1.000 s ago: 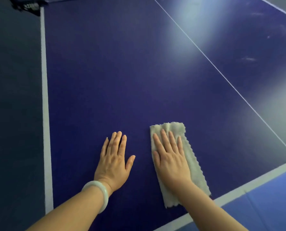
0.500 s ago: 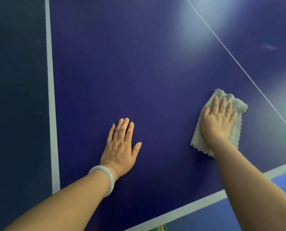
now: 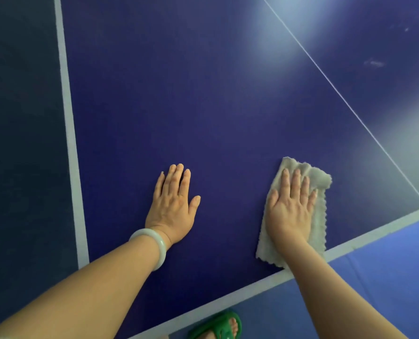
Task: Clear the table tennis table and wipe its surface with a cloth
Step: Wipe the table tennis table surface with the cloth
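Observation:
The dark blue table tennis table (image 3: 203, 106) fills most of the view, with white border lines and a thin white centre line. A folded pale grey cloth (image 3: 319, 211) lies flat near the table's near edge, its lower end reaching the white end line. My right hand (image 3: 289, 211) presses flat on the cloth with straight fingers. My left hand (image 3: 173, 206) rests flat on the bare surface to the left of the cloth, a pale bangle on its wrist.
The white side line (image 3: 69, 133) marks the table's left edge, with dark floor beyond it. The white end line (image 3: 374, 233) runs along the near edge, lighter blue floor below it. A foot in a green sandal (image 3: 218, 326) stands under that edge.
My right hand first slid the cloth up and to the right, then drew it back toward the near edge. My left hand stayed flat on the table.

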{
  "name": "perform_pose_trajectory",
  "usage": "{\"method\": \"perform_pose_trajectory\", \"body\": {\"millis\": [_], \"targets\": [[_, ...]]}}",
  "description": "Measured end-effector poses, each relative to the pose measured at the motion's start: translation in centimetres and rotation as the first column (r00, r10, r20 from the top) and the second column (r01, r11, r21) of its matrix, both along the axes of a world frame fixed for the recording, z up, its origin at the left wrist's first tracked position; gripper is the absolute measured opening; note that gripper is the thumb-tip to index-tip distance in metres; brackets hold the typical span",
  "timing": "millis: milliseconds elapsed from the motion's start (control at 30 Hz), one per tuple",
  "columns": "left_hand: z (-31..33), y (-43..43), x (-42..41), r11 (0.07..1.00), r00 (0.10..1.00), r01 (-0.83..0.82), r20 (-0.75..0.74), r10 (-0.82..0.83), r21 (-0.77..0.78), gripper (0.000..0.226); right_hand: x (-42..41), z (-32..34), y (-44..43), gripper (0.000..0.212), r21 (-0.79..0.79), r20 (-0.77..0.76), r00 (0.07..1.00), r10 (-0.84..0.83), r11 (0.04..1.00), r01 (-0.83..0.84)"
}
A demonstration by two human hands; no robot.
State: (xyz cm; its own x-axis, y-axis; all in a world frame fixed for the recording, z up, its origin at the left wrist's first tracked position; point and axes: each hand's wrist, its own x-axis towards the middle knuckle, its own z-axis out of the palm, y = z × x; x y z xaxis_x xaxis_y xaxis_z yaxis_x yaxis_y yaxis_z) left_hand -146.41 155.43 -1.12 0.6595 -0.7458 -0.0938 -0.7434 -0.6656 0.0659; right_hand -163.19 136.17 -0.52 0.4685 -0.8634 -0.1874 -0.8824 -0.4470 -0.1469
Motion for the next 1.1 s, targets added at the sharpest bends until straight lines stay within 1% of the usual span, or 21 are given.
{"method": "perform_pose_trajectory", "body": {"millis": [33,67,200,267,300,333,400,467,533,567,600,633,700,767,800,867,933,967,1000,1033,1100], "targets": [[0.1,0.0,0.0,1.0,1.0,0.002,-0.004,-0.002,-0.007,0.069,0.9,0.1,1.6,0.061,0.003,0.012,1.0,-0.022,1.0,0.022],[0.2,0.1,0.0,1.0,1.0,0.004,-0.005,-0.004,-0.012,0.068,1.9,0.1,3.8,0.061,0.004,0.025,1.0,0.014,1.0,-0.014],[0.4,0.3,0.3,0.997,0.996,0.028,-0.082,-0.034,-0.068,0.063,2.1,-0.6,11.6,0.062,-0.031,0.043,0.952,0.303,0.953,-0.302],[0.9,0.9,1.0,0.989,0.984,0.04,-0.164,-0.064,-0.144,0.056,0.3,-0.8,12.7,0.061,-0.051,0.021,0.928,0.372,0.927,-0.371],[1.2,1.6,1.4,0.985,0.983,0.029,-0.174,-0.059,-0.173,0.054,-0.7,-0.9,13.1,0.061,-0.068,0.011,0.919,0.395,0.917,-0.394],[1.3,2.6,1.9,0.983,0.989,-0.008,-0.148,-0.02,-0.185,0.052,-1.4,-0.7,13.6,0.061,-0.09,0.009,0.909,0.417,0.905,-0.415],[1.1,5.3,2.8,0.972,0.984,-0.167,-0.083,0.155,-0.166,0.053,-1.8,-0.3,15.4,0.06,-0.1,0.018,0.879,0.477,0.875,-0.473],[0.6,7.4,3.1,0.949,0.956,-0.291,-0.068,0.285,-0.12,0.058,-0.7,0.1,17.0,0.059,-0.061,0.035,0.803,0.595,0.804,-0.592],[0.1,8.0,2.9,0.952,0.956,-0.292,-0.046,0.289,-0.087,0.061,1.5,0.2,16.6,0.057,-0.036,0.068,0.694,0.716,0.697,-0.716],[-0.1,7.9,2.9,0.954,0.958,-0.287,-0.041,0.285,-0.089,0.061,2.8,0.1,15.2,0.057,-0.032,0.074,0.663,0.745,0.667,-0.745],[-0.1,7.8,2.9,0.952,0.957,-0.291,-0.045,0.288,-0.094,0.06,4.2,-0.2,13.2,0.057,-0.048,0.075,0.665,0.743,0.669,-0.742],[-0.1,7.7,2.9,0.95,0.954,-0.298,-0.048,0.294,-0.092,0.06,5.3,-0.5,10.7,0.058,-0.064,0.071,0.706,0.705,0.709,-0.702],[0.0,7.8,2.9,0.95,0.954,-0.3,-0.041,0.298,-0.086,0.059,6.4,-0.6,5.1,0.061,-0.061,0.045,0.855,0.516,0.856,-0.513],[0.0,7.9,3.0,0.951,0.954,-0.299,-0.039,0.297,-0.081,0.059,5.5,-0.3,0.8,0.061,-0.004,0.008,0.958,0.288,0.958,-0.288],[0.0,7.9,3.0,0.951,0.953,-0.301,-0.045,0.298,-0.076,0.059,4.6,-0.1,-0.1,0.061,0.019,0.0,0.981,0.193,0.981,-0.193],[0.1,7.8,3.0,0.95,0.953,-0.303,-0.047,0.3,-0.069,0.059,3.0,0.1,1.3,0.062,0.001,0.006,0.998,0.065,0.998,-0.065],[0.1,7.8,3.0,0.951,0.953,-0.302,-0.046,0.299,-0.067,0.059,2.5,-0.2,5.7,0.065,-0.045,0.03,0.998,0.052,0.998,-0.051],[0.1,7.8,3.0,0.951,0.953,-0.302,-0.042,0.299,-0.07,0.059,2.7,-0.3,8.5,0.065,-0.061,0.065,0.991,0.118,0.992,-0.114],[0.1,7.8,3.0,0.95,0.953,-0.303,-0.04,0.301,-0.07,0.059,3.1,-0.3,11.2,0.064,-0.069,0.097,0.968,0.231,0.972,-0.225],[0.1,7.8,3.0,0.95,0.952,-0.305,-0.041,0.302,-0.071,0.058,3.7,-0.3,13.5,0.062,-0.08,0.117,0.917,0.383,0.923,-0.375],[0.0,7.9,3.0,0.948,0.951,-0.308,-0.047,0.305,-0.078,0.057,4.2,-0.2,15.9,0.059,-0.061,0.103,0.752,0.651,0.758,-0.649]]}}
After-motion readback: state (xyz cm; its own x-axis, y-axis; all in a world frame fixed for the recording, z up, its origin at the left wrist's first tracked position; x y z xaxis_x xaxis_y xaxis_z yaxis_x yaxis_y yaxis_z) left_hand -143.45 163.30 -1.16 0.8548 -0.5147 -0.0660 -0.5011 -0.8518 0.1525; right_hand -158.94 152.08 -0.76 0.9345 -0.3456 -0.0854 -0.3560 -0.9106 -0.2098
